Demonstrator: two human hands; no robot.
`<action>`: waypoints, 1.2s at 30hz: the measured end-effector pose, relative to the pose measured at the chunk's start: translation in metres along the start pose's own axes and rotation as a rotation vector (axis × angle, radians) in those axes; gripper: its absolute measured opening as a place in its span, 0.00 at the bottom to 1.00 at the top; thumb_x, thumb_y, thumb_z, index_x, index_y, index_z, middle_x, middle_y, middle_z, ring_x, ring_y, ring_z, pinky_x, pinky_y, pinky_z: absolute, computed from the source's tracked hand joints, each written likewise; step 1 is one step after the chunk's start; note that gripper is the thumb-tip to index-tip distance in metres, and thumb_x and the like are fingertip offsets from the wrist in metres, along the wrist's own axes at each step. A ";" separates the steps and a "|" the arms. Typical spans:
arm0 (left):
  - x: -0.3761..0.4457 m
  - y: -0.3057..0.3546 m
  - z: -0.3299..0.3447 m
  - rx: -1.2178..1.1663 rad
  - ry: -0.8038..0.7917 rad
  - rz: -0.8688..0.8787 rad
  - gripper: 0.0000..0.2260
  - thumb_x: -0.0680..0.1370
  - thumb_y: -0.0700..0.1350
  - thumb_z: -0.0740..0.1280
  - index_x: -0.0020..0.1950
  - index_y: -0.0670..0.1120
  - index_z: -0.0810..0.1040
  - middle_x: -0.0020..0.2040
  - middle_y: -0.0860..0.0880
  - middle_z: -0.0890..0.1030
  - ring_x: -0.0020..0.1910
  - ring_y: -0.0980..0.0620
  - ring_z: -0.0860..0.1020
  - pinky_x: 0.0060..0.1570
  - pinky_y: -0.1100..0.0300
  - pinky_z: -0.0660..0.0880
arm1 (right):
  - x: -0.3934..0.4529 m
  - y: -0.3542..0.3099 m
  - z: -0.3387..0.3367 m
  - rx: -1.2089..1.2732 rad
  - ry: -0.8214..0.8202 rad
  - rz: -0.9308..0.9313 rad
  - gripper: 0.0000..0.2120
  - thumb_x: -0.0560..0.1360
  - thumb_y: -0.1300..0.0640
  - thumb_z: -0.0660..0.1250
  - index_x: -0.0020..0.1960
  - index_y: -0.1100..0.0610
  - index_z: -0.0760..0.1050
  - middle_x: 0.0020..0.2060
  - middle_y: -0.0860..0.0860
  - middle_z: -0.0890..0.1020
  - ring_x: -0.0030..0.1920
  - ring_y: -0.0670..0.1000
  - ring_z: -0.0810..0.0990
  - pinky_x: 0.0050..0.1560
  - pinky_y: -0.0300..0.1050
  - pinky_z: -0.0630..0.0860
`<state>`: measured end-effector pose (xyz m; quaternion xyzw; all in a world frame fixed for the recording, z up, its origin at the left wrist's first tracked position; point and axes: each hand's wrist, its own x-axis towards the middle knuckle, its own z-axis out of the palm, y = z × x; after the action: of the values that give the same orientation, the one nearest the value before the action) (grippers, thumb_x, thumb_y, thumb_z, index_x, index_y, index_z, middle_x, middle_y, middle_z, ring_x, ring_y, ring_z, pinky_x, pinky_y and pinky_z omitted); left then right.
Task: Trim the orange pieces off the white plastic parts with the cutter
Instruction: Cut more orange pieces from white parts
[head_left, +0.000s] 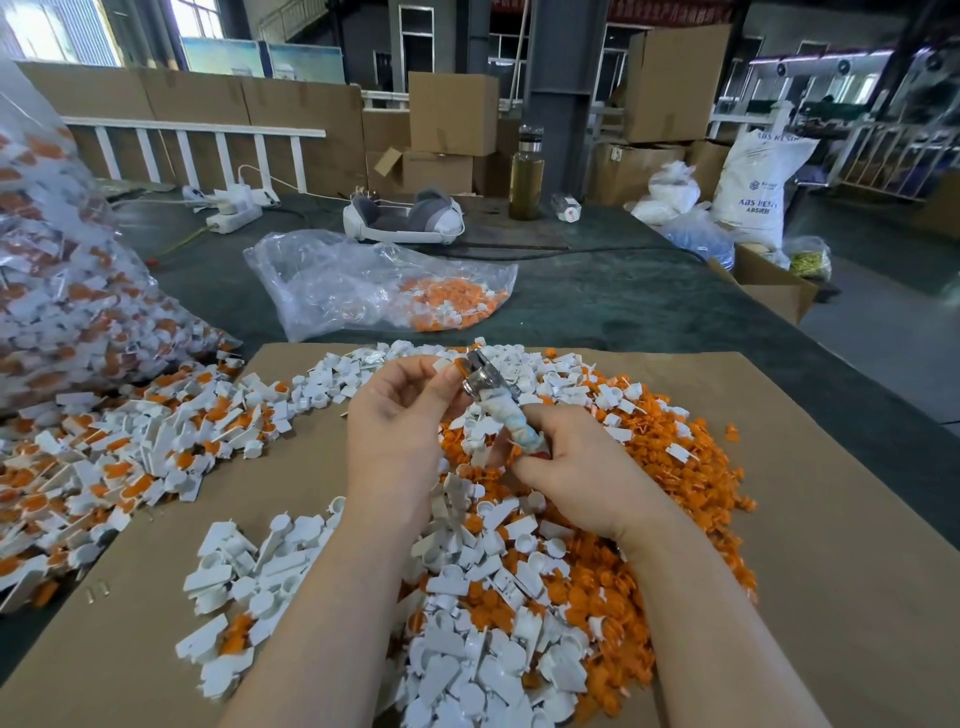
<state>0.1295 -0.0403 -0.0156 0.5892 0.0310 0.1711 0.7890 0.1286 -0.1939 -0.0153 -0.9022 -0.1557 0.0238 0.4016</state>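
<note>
Dark green bench (597, 306) carries cardboard sheet (831, 519), two clear bags of parts (363, 291), white power strip (234, 215), headset (402, 221), glass bottle (525, 174).

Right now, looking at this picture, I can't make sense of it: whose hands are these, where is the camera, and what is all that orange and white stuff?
There is no machine here. A person wears a camera on the head, so the one picture looks forward and down at their own two hands. The left hand pinches a small white plastic part with an orange piece on it. The right hand grips a cutter, a metal tool with a wrapped handle, whose tip meets that part. Below them a cardboard sheet covers the table and carries heaps of white parts and cut-off orange pieces. At the left lies a big clear bag of parts with orange on them, with a smaller bag farther back. Behind that stand a bottle and cardboard boxes.
</note>
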 end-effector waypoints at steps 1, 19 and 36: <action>0.001 0.000 0.000 -0.001 -0.003 -0.017 0.05 0.78 0.36 0.68 0.44 0.44 0.80 0.32 0.56 0.82 0.32 0.59 0.80 0.38 0.67 0.78 | 0.000 0.001 0.001 -0.003 0.006 0.000 0.07 0.75 0.62 0.65 0.50 0.54 0.79 0.44 0.52 0.82 0.43 0.53 0.82 0.47 0.57 0.80; 0.038 0.006 -0.072 -1.039 0.636 -0.392 0.14 0.84 0.40 0.57 0.70 0.40 0.72 0.49 0.43 0.85 0.39 0.52 0.86 0.44 0.59 0.83 | 0.005 0.013 0.003 -0.131 0.159 0.097 0.06 0.75 0.53 0.65 0.48 0.53 0.79 0.44 0.49 0.82 0.44 0.49 0.80 0.46 0.55 0.80; 0.003 -0.007 -0.008 0.961 -0.261 -0.094 0.05 0.72 0.51 0.76 0.39 0.55 0.82 0.39 0.58 0.81 0.41 0.60 0.78 0.34 0.65 0.72 | 0.010 0.019 0.007 -0.286 0.217 0.090 0.05 0.75 0.51 0.66 0.45 0.52 0.75 0.38 0.47 0.77 0.39 0.47 0.76 0.36 0.43 0.74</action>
<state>0.1319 -0.0338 -0.0246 0.9006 0.0337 0.0266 0.4324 0.1419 -0.1981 -0.0335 -0.9535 -0.0730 -0.0781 0.2819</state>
